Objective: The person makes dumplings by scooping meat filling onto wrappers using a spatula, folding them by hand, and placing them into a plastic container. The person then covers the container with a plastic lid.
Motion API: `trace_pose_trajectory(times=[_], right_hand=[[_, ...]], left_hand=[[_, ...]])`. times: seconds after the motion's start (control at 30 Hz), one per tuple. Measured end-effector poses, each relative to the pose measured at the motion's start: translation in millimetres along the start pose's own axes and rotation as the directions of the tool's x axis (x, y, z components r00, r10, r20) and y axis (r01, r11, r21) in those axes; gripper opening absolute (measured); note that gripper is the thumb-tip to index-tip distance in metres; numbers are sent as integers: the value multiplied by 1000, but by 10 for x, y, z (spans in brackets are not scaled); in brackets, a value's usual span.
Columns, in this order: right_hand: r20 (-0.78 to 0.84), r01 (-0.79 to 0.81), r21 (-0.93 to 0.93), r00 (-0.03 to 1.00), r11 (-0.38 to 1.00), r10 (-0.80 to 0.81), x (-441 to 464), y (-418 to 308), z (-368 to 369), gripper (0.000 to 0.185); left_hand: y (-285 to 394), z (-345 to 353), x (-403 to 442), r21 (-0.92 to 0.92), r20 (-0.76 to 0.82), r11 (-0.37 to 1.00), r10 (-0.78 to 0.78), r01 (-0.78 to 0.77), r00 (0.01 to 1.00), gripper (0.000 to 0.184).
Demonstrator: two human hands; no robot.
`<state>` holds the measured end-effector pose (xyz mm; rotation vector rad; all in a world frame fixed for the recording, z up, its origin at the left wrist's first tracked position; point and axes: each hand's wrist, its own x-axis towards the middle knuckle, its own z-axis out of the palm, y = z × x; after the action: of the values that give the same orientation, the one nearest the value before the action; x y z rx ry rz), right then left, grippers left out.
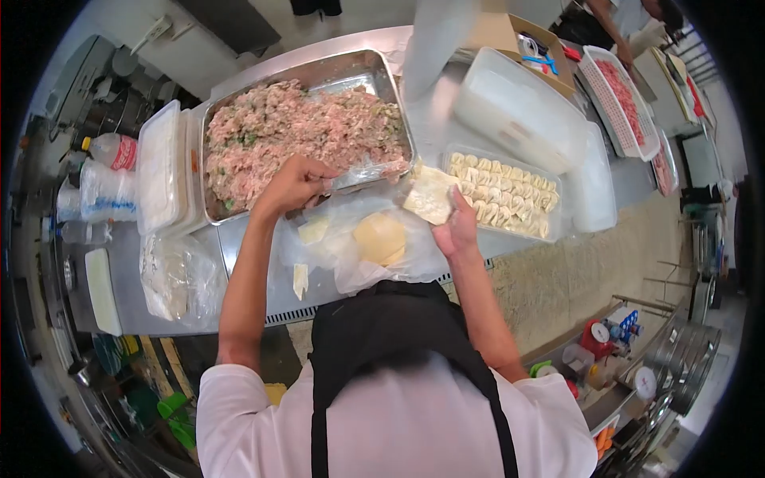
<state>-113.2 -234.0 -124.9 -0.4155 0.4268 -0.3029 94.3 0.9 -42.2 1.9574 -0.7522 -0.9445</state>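
My left hand (295, 187) is closed on what looks like a flat metal spreader (355, 174), at the near edge of a metal tray (405, 119) of minced meat (307, 131) with green bits. The spreader's outline blends with the shiny rim. In my right hand (457, 227) is a square, pale yellow dough wrapper (430, 195), held flat; I cannot tell if it is one sheet or several. Between my hands, a round, yellowish stack of dough (379, 237) lies on plastic film (351, 275). Rows of folded dumplings (502, 191) fill a clear container right of my right hand.
Lidded plastic boxes (163, 171) and a bagged item (179, 275) stand left. Larger translucent tubs (522, 107) lie beyond the dumplings. A pink-and-white basket (617, 99) of meat is far right, near another person (629, 24). A blurred pale shape (437, 40) crosses the top.
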Motion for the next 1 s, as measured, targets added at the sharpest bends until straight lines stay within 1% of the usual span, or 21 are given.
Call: trace_pose_trajectory(times=[0.07, 0.13, 0.17, 0.2, 0.23, 0.27, 0.3, 0.33, 0.4, 0.47, 0.53, 0.6, 0.63, 0.67, 0.73, 0.77, 0.83, 0.87, 0.9, 0.93, 1.0], right_hand=[[-15, -7, 18, 1000, 1000, 7, 32, 74, 109, 48], [24, -89, 199, 996, 976, 86, 62, 113, 328, 48], [-39, -76, 227, 995, 971, 87, 87, 130, 426, 48], [-35, -75, 227, 996, 971, 85, 112, 113, 481, 48], [-71, -61, 230, 994, 971, 79, 140, 108, 523, 48], [-109, -46, 234, 991, 971, 74, 164, 109, 553, 48], [-166, 20, 182, 986, 983, 11, 217, 143, 488, 48], [-170, 25, 183, 985, 983, 6, 220, 137, 468, 48], [-270, 111, 110, 960, 988, -78, 206, 128, 424, 47], [-233, 81, 95, 971, 992, -57, 167, 121, 482, 47], [-186, 58, 82, 982, 995, -42, 180, 122, 499, 46], [-198, 57, 134, 980, 989, -29, 221, 97, 455, 46], [-203, 74, 139, 978, 988, -45, 221, 56, 473, 46], [-236, 108, 112, 969, 988, -79, 184, 29, 460, 46], [-281, 134, 81, 954, 988, -106, 89, 2, 445, 46], [-240, 125, 88, 965, 988, -101, 86, -8, 471, 45], [-182, 108, 95, 979, 990, -90, 120, -7, 466, 45], [-13, 70, 112, 998, 991, -69, 148, -22, 381, 46], [154, 37, 126, 986, 991, -56, 146, -55, 403, 49], [154, 47, 131, 986, 990, -68, 131, -91, 407, 49], [264, 23, 4, 964, 1000, -23, -9, -160, 373, 55]], left_hand=[[97, 147, -132, -229, -79, 972, 42, -59, 996, 26], [-72, 364, -117, -202, -61, 976, 74, -85, 995, 29], [-225, 577, -64, -91, -192, 955, 260, -281, 946, 30], [-290, 718, -62, 45, -300, 891, 443, -452, 845, 32], [-251, 759, -130, 304, -264, 872, 464, -383, 846, 34], [-224, 737, -222, 307, -264, 872, 464, -382, 846, 34], [-162, 688, -315, 377, -248, 870, 426, -318, 870, 33], [-22, 646, -404, 441, -233, 860, 385, -256, 893, 32], [187, 659, -513, 450, -274, 869, 351, -204, 895, 29], [276, 761, -490, 342, -372, 872, 469, -351, 801, 29], [109, 878, -382, 401, -378, 844, 506, -356, 775, 34], [-9, 866, -314, 497, -231, 825, 425, -270, 875, 37], [102, 801, -398, 560, -213, 793, 418, -241, 883, 36], [219, 795, -443, 556, -195, 791, 422, -254, 886, 36], [376, 823, -535, 416, -312, 871, 407, -262, 859, 34], [422, 889, -498, 359, -347, 878, 441, -317, 828, 32], [183, 1016, -305, 373, -317, 873, 438, -314, 841, 32], [64, 1051, -235, 384, -281, 868, 436, -316, 855, 31], [85, 1010, -230, 334, -257, 892, 397, -304, 881, 29], [98, 944, -231, 340, -249, 887, 405, -312, 880, 29], [153, 837, -320, 247, -296, 920, 372, -306, 880, 28]])
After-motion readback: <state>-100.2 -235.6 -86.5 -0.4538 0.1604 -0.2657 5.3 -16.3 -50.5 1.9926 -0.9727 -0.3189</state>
